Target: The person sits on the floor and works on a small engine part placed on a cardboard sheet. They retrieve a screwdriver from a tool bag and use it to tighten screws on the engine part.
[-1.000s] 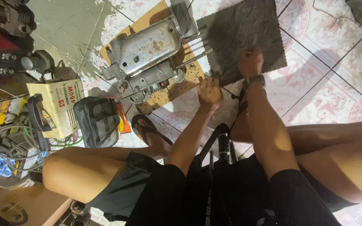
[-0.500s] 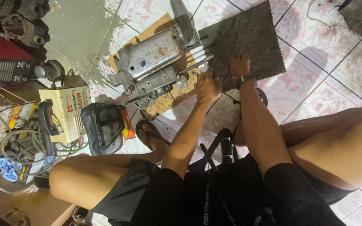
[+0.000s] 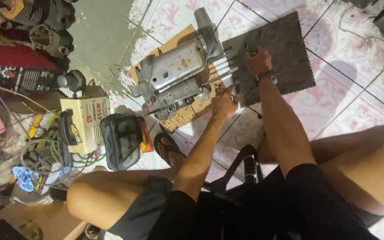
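A grey mat (image 3: 276,53) lies on the tiled floor (image 3: 361,106), beside a metal engine block (image 3: 176,75) on a board (image 3: 187,116). The left hand (image 3: 224,103) rests at the block's protruding studs (image 3: 221,66), fingers curled; their hold cannot be told. The right hand (image 3: 258,60) presses the mat, fingers closed around a small dark part (image 3: 250,50).

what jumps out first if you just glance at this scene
A big grey metal engine block lies on a board on the tiled floor, long studs pointing at a dark square mat. The left hand rests by the studs at the mat's edge, and the right hand, wearing a watch, is on the mat. On the left sits a cream welding machine amid tangled cables.
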